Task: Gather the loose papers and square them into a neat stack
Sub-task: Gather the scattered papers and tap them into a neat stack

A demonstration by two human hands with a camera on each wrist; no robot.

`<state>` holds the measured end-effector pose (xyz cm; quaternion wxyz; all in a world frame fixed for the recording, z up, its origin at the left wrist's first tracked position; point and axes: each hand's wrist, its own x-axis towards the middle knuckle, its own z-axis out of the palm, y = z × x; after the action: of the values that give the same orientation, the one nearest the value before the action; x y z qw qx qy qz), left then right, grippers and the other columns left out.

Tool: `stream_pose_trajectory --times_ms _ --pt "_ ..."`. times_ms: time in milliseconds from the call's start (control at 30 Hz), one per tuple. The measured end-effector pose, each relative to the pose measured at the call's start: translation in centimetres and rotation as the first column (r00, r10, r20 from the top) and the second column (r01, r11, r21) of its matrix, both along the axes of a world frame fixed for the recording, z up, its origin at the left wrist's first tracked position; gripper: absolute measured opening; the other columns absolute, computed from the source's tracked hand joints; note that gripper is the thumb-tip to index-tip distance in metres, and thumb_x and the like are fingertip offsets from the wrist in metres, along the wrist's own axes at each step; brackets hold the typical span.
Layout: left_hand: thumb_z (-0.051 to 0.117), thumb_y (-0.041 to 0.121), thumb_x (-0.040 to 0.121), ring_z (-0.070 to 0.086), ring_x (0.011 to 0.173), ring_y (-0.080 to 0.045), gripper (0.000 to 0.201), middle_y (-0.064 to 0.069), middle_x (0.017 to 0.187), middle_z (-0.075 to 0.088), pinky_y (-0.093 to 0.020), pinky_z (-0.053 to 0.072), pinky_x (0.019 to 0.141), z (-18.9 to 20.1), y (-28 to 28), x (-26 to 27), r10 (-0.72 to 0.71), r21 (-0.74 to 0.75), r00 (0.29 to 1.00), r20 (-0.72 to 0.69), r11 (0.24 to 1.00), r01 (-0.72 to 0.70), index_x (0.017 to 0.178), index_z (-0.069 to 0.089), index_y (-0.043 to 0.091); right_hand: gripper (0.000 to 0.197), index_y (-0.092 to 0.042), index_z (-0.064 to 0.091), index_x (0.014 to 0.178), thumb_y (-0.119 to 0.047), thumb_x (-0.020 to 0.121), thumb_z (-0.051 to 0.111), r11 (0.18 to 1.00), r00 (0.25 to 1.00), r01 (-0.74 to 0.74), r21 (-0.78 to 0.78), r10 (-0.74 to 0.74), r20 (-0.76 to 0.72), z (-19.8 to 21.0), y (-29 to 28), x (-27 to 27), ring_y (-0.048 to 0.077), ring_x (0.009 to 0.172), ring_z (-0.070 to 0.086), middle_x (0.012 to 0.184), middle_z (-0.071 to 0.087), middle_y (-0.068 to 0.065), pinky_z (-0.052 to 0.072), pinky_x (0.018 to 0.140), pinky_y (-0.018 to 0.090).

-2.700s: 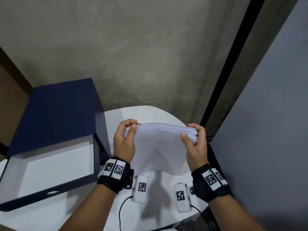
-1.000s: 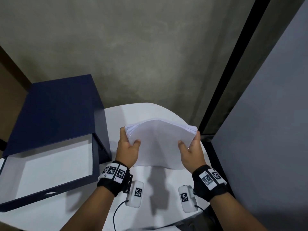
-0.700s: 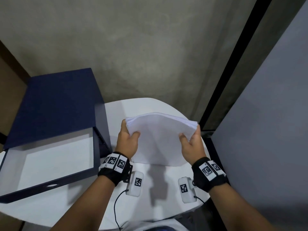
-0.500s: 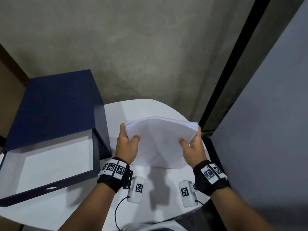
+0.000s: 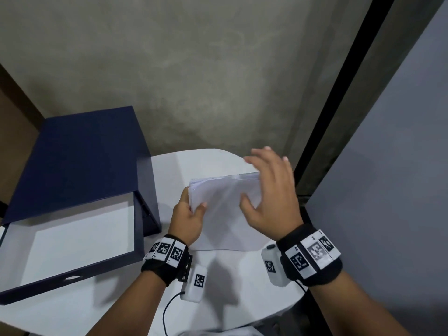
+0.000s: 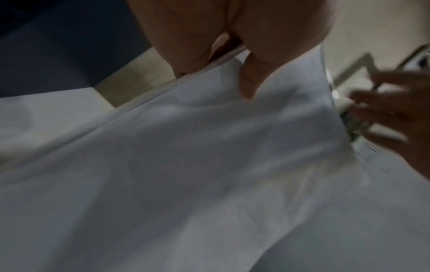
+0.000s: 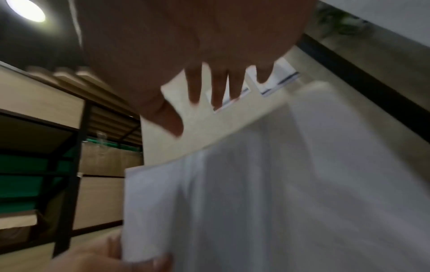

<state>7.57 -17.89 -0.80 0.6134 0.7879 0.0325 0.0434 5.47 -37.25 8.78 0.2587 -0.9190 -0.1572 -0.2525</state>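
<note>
A thick stack of white papers [image 5: 223, 202] stands on its lower edge on the round white table [image 5: 230, 294], tilted toward me. My left hand [image 5: 188, 214] grips its left edge, thumb on the near face. The same stack fills the left wrist view as white papers [image 6: 209, 165] under my thumb. My right hand [image 5: 269, 190] hovers at the stack's right edge with fingers spread and straight, holding nothing. In the right wrist view the spread right hand [image 7: 209, 82] floats above the papers [image 7: 279, 184], apart from their top edge.
An open dark blue box [image 5: 72, 214] with a white lining lies on the table at the left, its lid raised behind it. A concrete wall stands behind the table. A grey partition [image 5: 388, 190] with a black post runs close along the right.
My right hand has let go of the stack's right edge and lifted with its fingers spread. The left hand keeps its grip, and the stack has sunk lower toward the table.
</note>
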Motion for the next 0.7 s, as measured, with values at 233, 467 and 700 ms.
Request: stream_pose_trajectory --times_ms 233,467,700 --pt "0.065 0.014 0.085 0.060 0.080 -0.010 0.018 0.010 0.089 0.067 -0.030 0.049 0.073 2.4 -2.3 0.7 -0.163 0.179 0.957 0.239 0.976 0.121 0.100 0.056 0.021 0.018 -0.026 0.056 0.099 -0.019 0.083 0.054 0.947 0.975 0.013 -0.320 -0.083 -0.206 0.6 -0.5 1.2 0.025 0.084 0.065 0.089 0.068 -0.006 0.042 0.066 0.034" --pt "0.082 0.035 0.070 0.027 0.139 -0.021 0.080 -0.004 0.151 0.027 -0.044 0.027 0.114 -1.4 0.0 0.5 0.273 0.296 0.954 0.124 0.908 -0.298 0.136 0.038 0.022 0.023 -0.028 0.059 0.082 -0.008 0.084 0.070 0.976 0.963 0.087 0.201 -0.031 -0.267 0.2 -7.4 0.2 0.010 0.069 0.060 0.073 0.065 -0.014 0.049 0.063 0.030" --pt "0.079 0.028 0.076 0.056 0.122 -0.026 0.063 -0.003 0.131 0.060 -0.047 0.041 0.106 -2.9 1.2 2.0 0.056 -0.379 0.958 -0.282 0.911 -0.164 0.131 0.048 0.022 0.027 -0.016 0.066 0.106 0.003 0.087 0.066 0.714 0.907 0.239 0.658 0.079 -0.415 -2.8 -11.6 -0.8 0.017 0.092 0.068 0.097 0.073 -0.004 0.055 0.087 0.041"
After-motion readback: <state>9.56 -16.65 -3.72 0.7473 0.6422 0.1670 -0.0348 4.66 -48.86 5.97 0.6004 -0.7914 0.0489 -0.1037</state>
